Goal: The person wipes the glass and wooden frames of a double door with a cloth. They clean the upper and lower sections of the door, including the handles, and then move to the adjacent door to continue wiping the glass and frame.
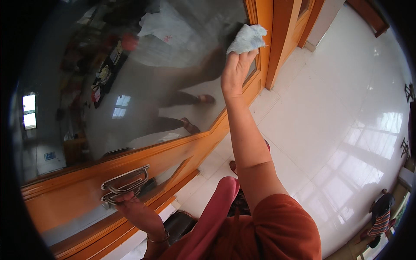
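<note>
A wooden door (74,191) with a large glass pane (182,107) fills the left of the view. My right hand (236,73) reaches far out and presses a pale blue-white cloth (247,39) against the edge of the glass, beside the wooden frame. Part of the cloth laps over that frame. Lower left, my left hand (139,209) is closed around the metal door handle (125,182); its fingertips are partly hidden behind the bars. The glass mirrors my arm, legs and the room.
Glossy pale floor tiles (312,123) spread to the right. An orange door frame (281,42) stands beyond the cloth. A black rounded object (178,226) sits near my left wrist. At the far lower right is another person (382,209). A brown wooden piece (369,16) lies at the top right.
</note>
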A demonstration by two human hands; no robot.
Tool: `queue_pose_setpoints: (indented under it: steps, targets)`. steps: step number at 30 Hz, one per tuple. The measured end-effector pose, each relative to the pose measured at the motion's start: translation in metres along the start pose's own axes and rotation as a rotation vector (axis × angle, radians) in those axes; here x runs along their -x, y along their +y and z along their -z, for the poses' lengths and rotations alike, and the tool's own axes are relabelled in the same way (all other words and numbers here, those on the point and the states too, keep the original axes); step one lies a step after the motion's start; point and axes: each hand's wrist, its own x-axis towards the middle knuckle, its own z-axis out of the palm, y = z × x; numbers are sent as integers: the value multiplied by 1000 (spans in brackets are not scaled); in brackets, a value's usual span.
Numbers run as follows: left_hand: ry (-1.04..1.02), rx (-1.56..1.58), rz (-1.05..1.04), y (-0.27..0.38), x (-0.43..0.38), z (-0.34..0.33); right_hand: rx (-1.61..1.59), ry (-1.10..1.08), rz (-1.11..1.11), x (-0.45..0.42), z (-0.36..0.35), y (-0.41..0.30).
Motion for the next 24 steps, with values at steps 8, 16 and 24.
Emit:
queue_pose_setpoints:
  steps: [8, 16, 24]
  targets:
    - [-94, 138, -79, -10, -2, 12, -8, -382, 485, 89, -18, -115]
    - [-103, 125, -80, -7, 0, 15, -13, -148, 554, -21, -23, -91]
    - [-167, 170, -115, -15, -2, 19, -157, -289, 674, 44, -45, -161]
